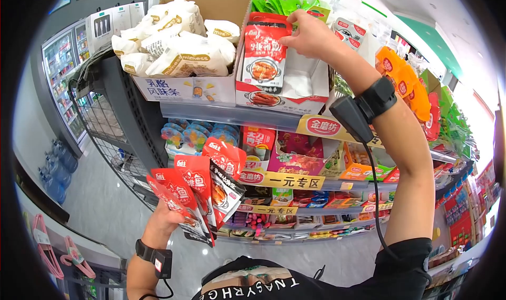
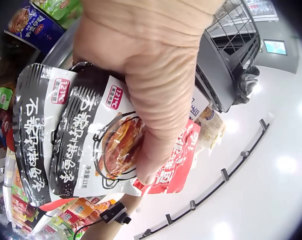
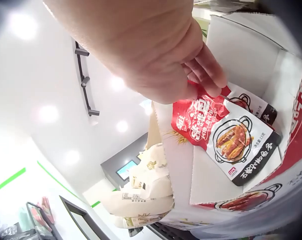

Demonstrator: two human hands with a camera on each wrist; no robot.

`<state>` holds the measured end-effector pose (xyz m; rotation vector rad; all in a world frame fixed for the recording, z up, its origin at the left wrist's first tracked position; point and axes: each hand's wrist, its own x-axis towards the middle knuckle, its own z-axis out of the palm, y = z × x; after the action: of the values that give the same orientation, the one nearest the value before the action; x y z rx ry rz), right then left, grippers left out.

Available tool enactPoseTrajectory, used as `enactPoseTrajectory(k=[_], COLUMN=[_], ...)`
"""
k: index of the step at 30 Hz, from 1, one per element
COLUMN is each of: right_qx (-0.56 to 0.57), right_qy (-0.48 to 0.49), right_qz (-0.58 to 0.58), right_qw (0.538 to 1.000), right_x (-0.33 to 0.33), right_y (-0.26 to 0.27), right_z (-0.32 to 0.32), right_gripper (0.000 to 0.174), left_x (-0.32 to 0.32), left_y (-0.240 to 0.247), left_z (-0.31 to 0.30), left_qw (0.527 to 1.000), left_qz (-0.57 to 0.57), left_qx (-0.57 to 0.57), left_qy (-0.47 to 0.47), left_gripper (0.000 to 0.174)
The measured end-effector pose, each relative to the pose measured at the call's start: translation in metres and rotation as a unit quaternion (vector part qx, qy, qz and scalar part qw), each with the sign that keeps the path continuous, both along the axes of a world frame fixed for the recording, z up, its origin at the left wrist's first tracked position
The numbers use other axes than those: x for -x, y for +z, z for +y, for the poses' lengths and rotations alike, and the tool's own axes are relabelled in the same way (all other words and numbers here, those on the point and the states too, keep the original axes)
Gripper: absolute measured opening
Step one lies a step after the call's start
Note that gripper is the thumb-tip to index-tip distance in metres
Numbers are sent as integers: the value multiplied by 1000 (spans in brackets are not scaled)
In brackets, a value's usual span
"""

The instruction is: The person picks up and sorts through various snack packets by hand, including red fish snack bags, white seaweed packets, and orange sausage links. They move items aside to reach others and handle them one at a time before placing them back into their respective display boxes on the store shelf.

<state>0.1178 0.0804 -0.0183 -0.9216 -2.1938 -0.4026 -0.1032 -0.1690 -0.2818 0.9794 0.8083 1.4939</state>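
Observation:
My left hand (image 1: 163,221) grips a fan of several red, white and black snack packets (image 1: 194,181), held in front of the shelves. In the left wrist view the thumb lies across a packet (image 2: 111,150) with a picture of food in a pot. At the top shelf, my right hand (image 1: 316,36) pinches the upper edge of a matching red packet (image 1: 266,52) standing in a white and red display box (image 1: 308,107). The right wrist view shows the curled fingers at the top of this packet (image 3: 231,137), with another packet (image 3: 253,102) behind it.
Left of the display box stands a carton (image 1: 184,89) of white wrapped snacks (image 1: 179,42). Green packets (image 1: 284,2) stand behind it, orange bags (image 1: 403,84) to the right. Lower shelves carry more snack boxes (image 1: 300,152). A wire side rack (image 1: 113,126) edges the shelves at left.

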Motion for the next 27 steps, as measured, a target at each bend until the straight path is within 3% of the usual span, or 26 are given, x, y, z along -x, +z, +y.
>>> enactPoseTrajectory(k=[1,4,7,11,14,17,20,24,26,27], right_qx=[-99,-63,24,150,275,391,391,534,602,587], right_qy=[-9,-7,10,108,205,184,225,257,262,280], right_qz=[-12,-44,-118,-103,-67,-177,-207,-45,40,78], right_qw=[995,997,993,977,937,884,868,804,753,756], right_x=[-3,-11,-13,-17,-25,-28,-26,-23,-23,-22], right_y=[-2,7,10,5,-23,-54,-80,-98,-97,-100], right_z=[-1,-22,-43,-70,-105,-132,-133,-121,-118,-115], right_gripper=[33,31,28,29,29,34,37,32,29,23], left_x=[1,-1,-12,-11,-23,-21,-28,-42,-44,-44], left_y=[1,3,10,14,20,21,29,44,38,35], left_z=[-1,-1,1,2,4,7,10,15,23,26], left_qw=[1000,1000,999,1000,993,993,992,990,990,989], left_qz=[7,-2,-13,-7,-61,-53,-83,-113,-77,-67], left_qx=[7,-5,-41,-24,-103,-103,-82,-56,-102,-111], left_qy=[3,18,29,9,16,-32,-41,-54,-67,-69], left_gripper=[92,95,95,89,77,71,68,69,73,76])
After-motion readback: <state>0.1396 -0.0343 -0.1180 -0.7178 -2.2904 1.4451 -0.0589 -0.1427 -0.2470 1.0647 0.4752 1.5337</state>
